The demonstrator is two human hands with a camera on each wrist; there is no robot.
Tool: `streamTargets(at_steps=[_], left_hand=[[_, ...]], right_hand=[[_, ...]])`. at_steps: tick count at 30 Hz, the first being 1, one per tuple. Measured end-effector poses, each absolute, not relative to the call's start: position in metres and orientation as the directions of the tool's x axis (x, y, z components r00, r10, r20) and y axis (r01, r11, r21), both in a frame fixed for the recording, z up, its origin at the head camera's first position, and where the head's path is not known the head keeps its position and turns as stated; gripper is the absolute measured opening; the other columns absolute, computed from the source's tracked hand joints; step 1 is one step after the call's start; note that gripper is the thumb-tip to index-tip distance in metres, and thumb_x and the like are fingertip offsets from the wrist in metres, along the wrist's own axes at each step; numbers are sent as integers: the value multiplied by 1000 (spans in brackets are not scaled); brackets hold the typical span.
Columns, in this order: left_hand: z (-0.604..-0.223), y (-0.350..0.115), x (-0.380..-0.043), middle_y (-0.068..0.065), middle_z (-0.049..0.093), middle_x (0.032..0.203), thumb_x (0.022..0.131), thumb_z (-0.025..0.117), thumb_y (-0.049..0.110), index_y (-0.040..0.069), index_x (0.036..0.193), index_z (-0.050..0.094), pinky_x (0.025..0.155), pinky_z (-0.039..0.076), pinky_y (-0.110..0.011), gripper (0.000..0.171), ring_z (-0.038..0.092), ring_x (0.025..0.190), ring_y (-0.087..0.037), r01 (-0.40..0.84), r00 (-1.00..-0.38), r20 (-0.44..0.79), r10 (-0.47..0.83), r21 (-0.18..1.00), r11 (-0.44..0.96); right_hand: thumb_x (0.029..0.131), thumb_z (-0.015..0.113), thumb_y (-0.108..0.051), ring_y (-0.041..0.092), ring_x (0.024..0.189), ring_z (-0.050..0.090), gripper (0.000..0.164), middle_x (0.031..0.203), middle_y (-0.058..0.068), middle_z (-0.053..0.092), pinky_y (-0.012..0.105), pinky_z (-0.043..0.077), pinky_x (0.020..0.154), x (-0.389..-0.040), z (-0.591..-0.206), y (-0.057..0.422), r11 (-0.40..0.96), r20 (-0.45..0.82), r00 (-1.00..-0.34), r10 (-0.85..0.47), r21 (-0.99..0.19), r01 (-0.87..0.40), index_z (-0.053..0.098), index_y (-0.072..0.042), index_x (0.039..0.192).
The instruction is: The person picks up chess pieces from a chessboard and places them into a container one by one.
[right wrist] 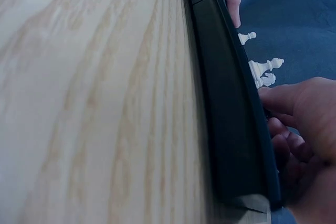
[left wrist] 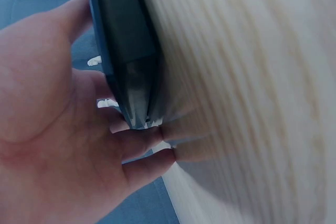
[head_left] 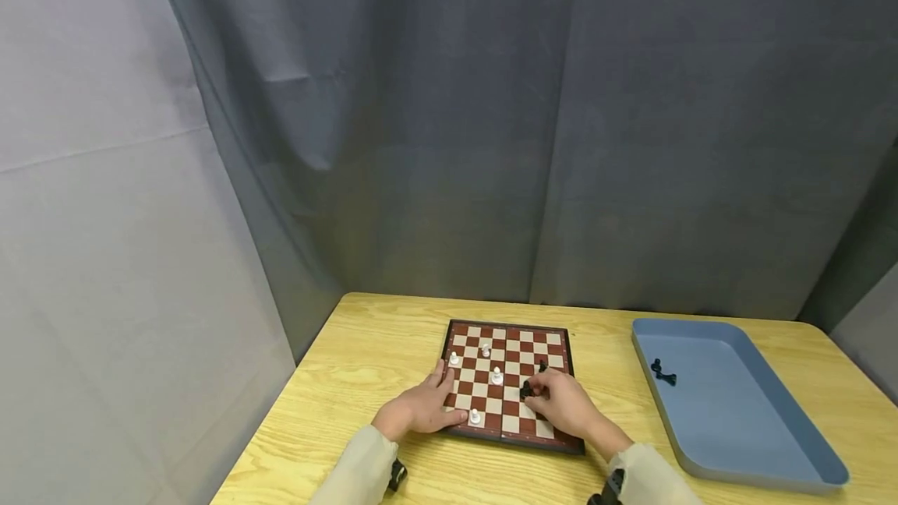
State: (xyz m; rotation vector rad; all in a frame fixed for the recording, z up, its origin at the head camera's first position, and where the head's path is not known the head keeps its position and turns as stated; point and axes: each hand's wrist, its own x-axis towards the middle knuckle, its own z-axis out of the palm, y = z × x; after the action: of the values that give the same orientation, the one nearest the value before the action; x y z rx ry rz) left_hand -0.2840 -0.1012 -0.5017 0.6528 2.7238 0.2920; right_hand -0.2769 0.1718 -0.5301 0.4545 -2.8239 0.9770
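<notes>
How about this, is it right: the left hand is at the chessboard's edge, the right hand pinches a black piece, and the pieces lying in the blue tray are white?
Not quite: the pieces lying in the blue tray are black, as the head view shows. The left hand is at the edge of the chessboard, and the right hand pinches a black piece.

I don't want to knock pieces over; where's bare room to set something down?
Bare: the table between chessboard and tray, and left of the left hand; also the tray right of its black pieces. Crowded: the chessboard around the right hand and white pieces.
</notes>
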Motion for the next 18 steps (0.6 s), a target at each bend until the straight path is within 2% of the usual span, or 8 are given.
streamTargets(at_steps=[11,18], left_hand=[[-504,-101,-282,-15,1,157,93,44,60,6,152,16,102,37,-41,85,18,141,-28,398,-843,-267,467,275,875],[-503,-101,-283,-15,1,157,93,45,59,6,152,16,102,37,-41,85,18,141,-28,392,-847,-264,460,273,878]], right_hand=[[82,75,-17,8,63,43,9,75,-8,50,28,39,59,-273,-530,173,749,211,-947,-240,-581,-319,66,-16,82],[84,73,-16,7,64,49,14,79,-6,56,26,43,59,-273,-527,178,695,189,-949,-252,-647,-314,65,-9,94]])
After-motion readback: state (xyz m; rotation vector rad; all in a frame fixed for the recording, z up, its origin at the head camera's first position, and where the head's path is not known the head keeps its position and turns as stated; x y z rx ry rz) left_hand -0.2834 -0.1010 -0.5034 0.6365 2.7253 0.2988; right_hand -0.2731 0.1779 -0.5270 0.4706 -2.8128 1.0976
